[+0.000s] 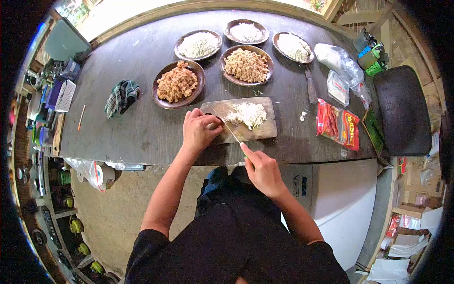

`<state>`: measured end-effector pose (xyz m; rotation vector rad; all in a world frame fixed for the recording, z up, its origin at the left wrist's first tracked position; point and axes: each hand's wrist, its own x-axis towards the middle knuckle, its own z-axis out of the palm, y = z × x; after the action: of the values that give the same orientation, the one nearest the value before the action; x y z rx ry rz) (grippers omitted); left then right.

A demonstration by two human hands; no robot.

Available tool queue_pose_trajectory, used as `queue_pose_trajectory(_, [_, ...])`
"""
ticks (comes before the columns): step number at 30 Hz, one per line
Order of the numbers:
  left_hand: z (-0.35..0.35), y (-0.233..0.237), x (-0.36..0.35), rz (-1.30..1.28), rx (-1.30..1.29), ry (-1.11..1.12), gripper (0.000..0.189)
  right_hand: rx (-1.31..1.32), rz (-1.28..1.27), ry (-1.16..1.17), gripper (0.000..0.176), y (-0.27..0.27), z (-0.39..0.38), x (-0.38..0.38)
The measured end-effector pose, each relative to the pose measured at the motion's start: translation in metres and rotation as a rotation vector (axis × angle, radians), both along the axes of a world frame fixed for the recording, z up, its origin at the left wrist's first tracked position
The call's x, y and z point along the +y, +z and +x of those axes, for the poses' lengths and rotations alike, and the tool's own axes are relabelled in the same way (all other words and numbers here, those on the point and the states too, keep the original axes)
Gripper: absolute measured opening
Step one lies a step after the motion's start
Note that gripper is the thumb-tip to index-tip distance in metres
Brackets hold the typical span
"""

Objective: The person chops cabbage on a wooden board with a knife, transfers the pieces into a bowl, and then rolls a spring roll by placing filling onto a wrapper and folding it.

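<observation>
My right hand [264, 171] is closed around the handle of a kitchen knife [231, 132]. The thin blade slants up and left over a wooden cutting board [265, 133], its tip beside my left fingers. My left hand [202, 128] is curled at the board's left side, fingertips pressed together; what they hold is mostly hidden. A pile of pale chopped shreds [249, 115] covers the middle and right of the board. Behind the board stand a brown plate [154, 87] of reddish-brown crumbly food and another plate [271, 75] of lighter brown pieces.
Farther back are plates of pale shreds [198, 45]. On the right lie a second knife [310, 86], a red packet [338, 124], plastic bags [340, 64] and a black chair [402, 111]. A checked cloth [122, 98] lies left, near a white basket [65, 96].
</observation>
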<state>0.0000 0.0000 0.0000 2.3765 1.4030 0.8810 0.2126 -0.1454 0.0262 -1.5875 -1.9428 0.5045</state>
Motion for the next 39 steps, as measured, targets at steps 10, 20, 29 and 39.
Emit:
queue_pose_trajectory(10, [0.009,-0.001,-0.005,0.057,-0.039,0.004,0.012,-0.061,-0.009,-0.034,0.048,-0.005,-0.002,0.005])
queue_pose_trajectory(20, [0.006,-0.002,-0.005,0.062,-0.035,-0.007,0.011,0.026,-0.007,-0.002,0.048,-0.005,0.004,-0.004])
queue_pose_trajectory(29, [0.007,0.000,-0.006,0.106,-0.042,-0.025,0.011,0.008,-0.025,-0.047,0.049,-0.003,-0.001,0.005])
queue_pose_trajectory(39, [0.003,-0.004,-0.003,0.108,-0.025,-0.037,0.011,0.032,0.009,0.006,0.048,-0.005,0.001,0.000])
